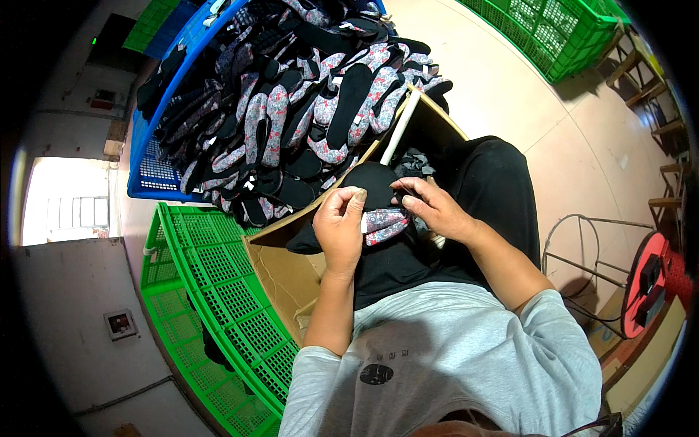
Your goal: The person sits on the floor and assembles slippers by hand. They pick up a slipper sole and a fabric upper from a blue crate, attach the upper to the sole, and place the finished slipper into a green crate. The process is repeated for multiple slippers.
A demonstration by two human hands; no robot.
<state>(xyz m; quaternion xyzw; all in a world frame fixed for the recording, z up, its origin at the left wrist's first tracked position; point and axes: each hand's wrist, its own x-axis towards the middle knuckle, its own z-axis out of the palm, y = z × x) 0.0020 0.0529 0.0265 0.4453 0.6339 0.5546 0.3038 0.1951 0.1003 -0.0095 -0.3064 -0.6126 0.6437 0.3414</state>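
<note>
A cloth slipper (373,182), with a black sole and a grey-and-red floral upper, is held up in front of my lap. My left hand (340,224) pinches its left edge between thumb and fingers. At the opposite edge, the fingers of my right hand (438,210) are drawn together in a pinch on the slipper; anything tiny between these fingertips is too small to make out. Below the black part, the floral fabric (386,224) hangs between both hands. Dark cloth lies behind the slipper, partly hidden by it.
Beyond my hands a blue crate (156,175) overflows with similar slippers (277,120). A cardboard-lined wooden box (273,273) with a white bar (400,125) adjoins my legs. Green crates stand at left (240,313) and far right (542,36). A red-topped stool (644,284) is at right.
</note>
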